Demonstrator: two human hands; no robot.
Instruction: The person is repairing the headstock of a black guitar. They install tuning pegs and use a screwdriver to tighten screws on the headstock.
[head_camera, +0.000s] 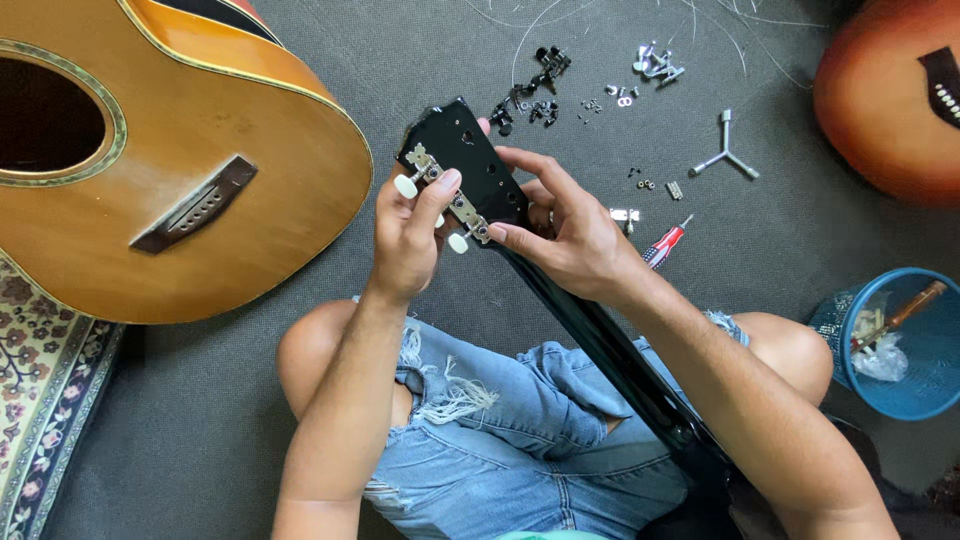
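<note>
Likely home guitar-repair corner, acoustic guitars (150, 150), loose tuner parts (535, 90), patterned rug (40, 400)

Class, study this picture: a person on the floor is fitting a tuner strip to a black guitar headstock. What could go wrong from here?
1. The small screws and nuts lie loose on the grey carpet and could easily get lost.
2. The black headstock is steadied only by the right hand; it might slip.
3. The left hand pinches the tuner strip, which may sit crooked.
</note>
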